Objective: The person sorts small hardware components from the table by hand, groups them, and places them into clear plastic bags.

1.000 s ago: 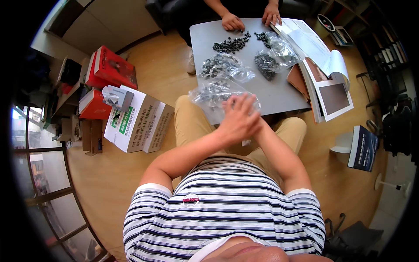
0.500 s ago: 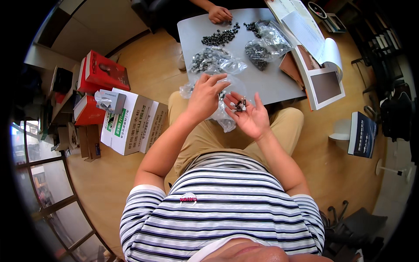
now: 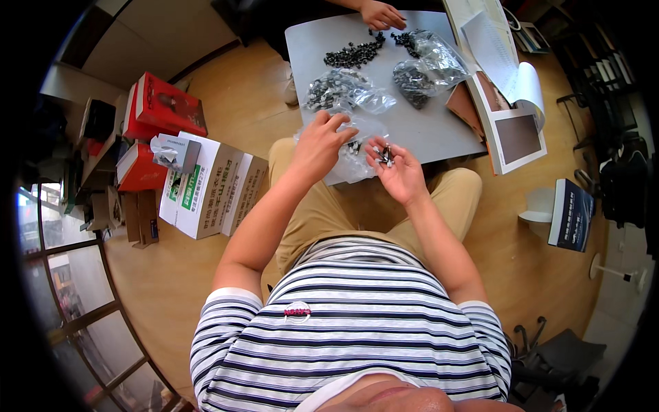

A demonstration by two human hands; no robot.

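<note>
My right hand is palm up and cupped, with several small black and silver parts resting in it. To its left my left hand hovers palm down over a clear plastic bag at the table's near edge. Its fingers are bent but apart, and I see nothing held in them. Small parts show in the bag's opening between the two hands. Just beyond lies another clear bag of grey and black parts.
The grey table holds a loose pile of black parts and bagged dark parts. Another person's hand is at the far edge. Open books overhang the right side. White cartons stand to my left.
My right hand has drawn its fingers in around the parts and shifted slightly right. My left hand stays over the near bag. The other person's hand has moved right along the far edge.
</note>
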